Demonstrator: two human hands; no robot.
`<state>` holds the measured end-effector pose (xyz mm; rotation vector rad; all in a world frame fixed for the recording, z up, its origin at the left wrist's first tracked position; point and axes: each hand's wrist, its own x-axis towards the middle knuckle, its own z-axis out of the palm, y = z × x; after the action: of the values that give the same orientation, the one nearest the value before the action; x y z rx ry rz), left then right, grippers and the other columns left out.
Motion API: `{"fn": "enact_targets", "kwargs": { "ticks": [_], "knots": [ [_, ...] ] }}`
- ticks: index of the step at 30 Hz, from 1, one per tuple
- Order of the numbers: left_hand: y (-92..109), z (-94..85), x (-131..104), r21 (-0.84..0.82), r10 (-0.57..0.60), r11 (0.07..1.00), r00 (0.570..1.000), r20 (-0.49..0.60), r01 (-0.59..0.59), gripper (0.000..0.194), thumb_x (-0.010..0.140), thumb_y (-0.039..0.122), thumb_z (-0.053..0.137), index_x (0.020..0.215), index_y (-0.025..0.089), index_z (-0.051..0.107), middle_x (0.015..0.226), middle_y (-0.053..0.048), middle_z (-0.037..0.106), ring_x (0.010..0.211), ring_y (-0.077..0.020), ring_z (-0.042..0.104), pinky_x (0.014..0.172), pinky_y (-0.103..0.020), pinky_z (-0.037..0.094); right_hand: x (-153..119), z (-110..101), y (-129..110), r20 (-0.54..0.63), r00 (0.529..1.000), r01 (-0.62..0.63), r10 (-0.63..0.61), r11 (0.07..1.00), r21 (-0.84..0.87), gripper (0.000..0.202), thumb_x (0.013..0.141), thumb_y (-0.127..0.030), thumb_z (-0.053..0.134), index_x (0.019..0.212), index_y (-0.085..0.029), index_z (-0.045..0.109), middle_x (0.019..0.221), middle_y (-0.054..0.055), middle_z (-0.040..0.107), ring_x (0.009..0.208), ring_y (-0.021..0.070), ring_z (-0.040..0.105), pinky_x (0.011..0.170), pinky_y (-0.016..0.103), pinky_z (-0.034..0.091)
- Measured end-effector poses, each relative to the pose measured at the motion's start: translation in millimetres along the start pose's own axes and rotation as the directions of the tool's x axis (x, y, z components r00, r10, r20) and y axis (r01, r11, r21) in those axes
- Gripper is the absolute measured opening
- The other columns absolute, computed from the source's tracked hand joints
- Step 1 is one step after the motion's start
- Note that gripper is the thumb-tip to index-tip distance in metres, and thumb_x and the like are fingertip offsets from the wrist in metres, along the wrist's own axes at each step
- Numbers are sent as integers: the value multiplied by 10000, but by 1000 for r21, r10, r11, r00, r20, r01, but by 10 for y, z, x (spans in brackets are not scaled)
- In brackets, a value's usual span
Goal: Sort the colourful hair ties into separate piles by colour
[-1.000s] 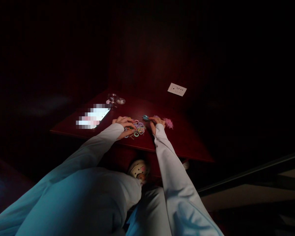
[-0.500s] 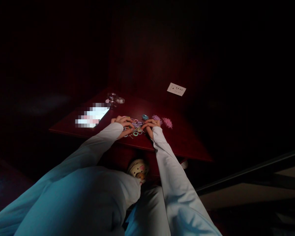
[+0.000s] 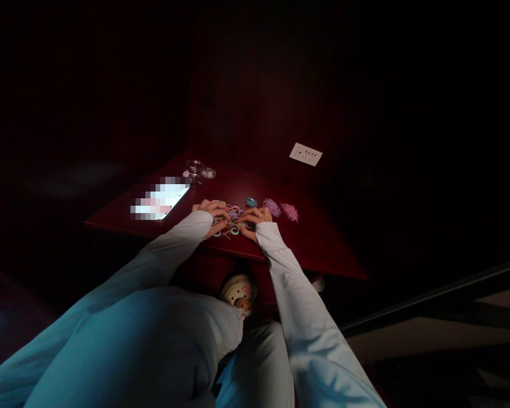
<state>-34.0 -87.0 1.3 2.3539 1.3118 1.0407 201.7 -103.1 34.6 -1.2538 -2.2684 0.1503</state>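
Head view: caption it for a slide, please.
Left hand and right hand at small multicoloured rings on a dark red table, near a blue heap, a purple heap and a pink heap.

Before you, near the front edge of the desk (image 3: 323, 245): one loose, partly hidden pile of small multicoloured rings (image 3: 235, 213); rowed towards the right edge, one teal heap (image 3: 251, 202), one purple heap (image 3: 272, 207), one pink heap (image 3: 289, 212).

A bright-screened phone (image 3: 165, 201) lies on a reddish table (image 3: 314, 243), with a white socket plate (image 3: 306, 154) beyond.
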Motion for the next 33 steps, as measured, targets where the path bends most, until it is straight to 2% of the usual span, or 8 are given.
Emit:
{"fn": "enact_targets", "kwargs": {
  "ticks": [11,15,23,33],
  "knots": [
    [-25,17,17,-1,-6,1000,1000,7,6,209,924,389,639,1000,359,831,1293,4,755,1245,-298,552,1071,-501,331,23,55,12,-37,999,21,-21,1000,-7,99,922,-406,804,952,-321,843,1122,28,751,1135,255,519,1039,407,386],
    [-49,72,37,10,-20,1000,1000,-16,20,193,891,366,660,959,352,840,1267,6,771,1224,-298,568,1055,-501,336,50,97,-35,-35,999,38,-38,999,0,141,921,-448,802,906,-312,832,1117,24,753,1150,253,514,1036,398,381],
    [-89,190,79,16,-67,998,996,-67,68,143,853,353,703,882,338,842,1211,2,792,1185,-296,560,1040,-495,339,88,116,-103,-20,1000,-7,7,1000,-27,194,919,-493,795,907,-301,822,1142,34,753,1181,269,505,1030,409,371],
    [-6,91,43,-17,-68,998,996,-62,67,157,894,366,674,926,342,825,1222,16,792,1206,-291,571,1059,-486,357,111,137,-63,-44,999,-13,12,1000,-23,158,941,-448,777,903,-304,829,1099,33,766,1130,262,519,1023,422,390]
  ]
}}
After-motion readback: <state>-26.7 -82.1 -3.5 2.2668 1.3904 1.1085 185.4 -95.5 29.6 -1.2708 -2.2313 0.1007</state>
